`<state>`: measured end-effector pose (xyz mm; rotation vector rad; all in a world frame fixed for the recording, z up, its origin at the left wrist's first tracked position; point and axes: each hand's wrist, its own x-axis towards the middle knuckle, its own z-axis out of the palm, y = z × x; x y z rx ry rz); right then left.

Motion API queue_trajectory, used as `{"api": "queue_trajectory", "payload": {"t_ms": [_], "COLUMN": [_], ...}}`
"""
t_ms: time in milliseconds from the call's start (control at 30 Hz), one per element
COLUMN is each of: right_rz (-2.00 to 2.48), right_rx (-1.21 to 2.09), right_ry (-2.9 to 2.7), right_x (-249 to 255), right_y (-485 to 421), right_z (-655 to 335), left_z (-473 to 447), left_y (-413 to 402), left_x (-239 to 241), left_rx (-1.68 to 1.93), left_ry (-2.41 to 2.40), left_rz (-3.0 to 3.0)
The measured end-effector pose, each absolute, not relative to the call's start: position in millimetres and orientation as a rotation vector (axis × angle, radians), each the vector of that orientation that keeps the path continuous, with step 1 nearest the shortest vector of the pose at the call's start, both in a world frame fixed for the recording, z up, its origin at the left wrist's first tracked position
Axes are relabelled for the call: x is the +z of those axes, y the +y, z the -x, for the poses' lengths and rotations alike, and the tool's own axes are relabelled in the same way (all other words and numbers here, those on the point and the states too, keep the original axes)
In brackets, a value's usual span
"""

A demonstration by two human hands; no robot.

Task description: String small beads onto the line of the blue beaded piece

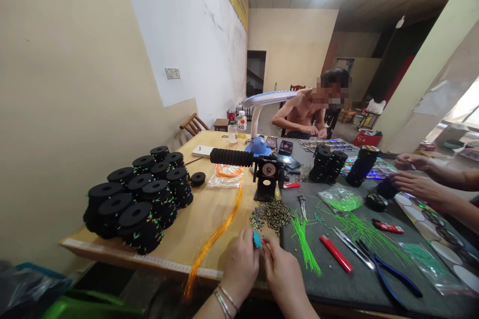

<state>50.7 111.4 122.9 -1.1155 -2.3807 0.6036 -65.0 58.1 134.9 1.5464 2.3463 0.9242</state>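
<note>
My left hand point(240, 265), with bracelets at the wrist, is closed at the table's front edge on a small bumpy teal piece point(256, 239). Beside it, my right hand point(283, 268) pinches a small red piece point(264, 243), its kind too small to tell. The fingertips of both hands nearly meet. Just beyond them lies a pile of small dark and gold beads point(276, 214). A bundle of orange strands point(215, 234) runs over the table edge to my left. Green strands point(305, 246) lie right of my right hand.
Stacked black foam spools point(134, 214) stand at left. A black winding device point(267, 174) and blue-white lamp point(258, 144) rise ahead. Scissors point(354, 247), blue-handled pliers point(392, 271) and a red lighter-like stick point(336, 253) lie on the dark mat. Two other people's hands point(415, 182) point(316, 132) work nearby.
</note>
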Motion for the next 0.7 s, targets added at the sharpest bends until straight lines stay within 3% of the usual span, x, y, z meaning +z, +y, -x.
{"api": "queue_trajectory", "payload": {"t_ms": [267, 700], "right_rz": [1.021, 0.967], "right_rx": [0.54, 0.649], "right_ry": [-2.287, -2.247], "right_x": [119, 117], "right_y": [115, 117], "right_z": [-52, -57], "left_z": [72, 74], "left_y": [68, 70], "left_x": [120, 130], "left_rx": [1.579, 1.548], "left_ry": [1.733, 1.453], "left_rz": [-0.948, -0.778]}}
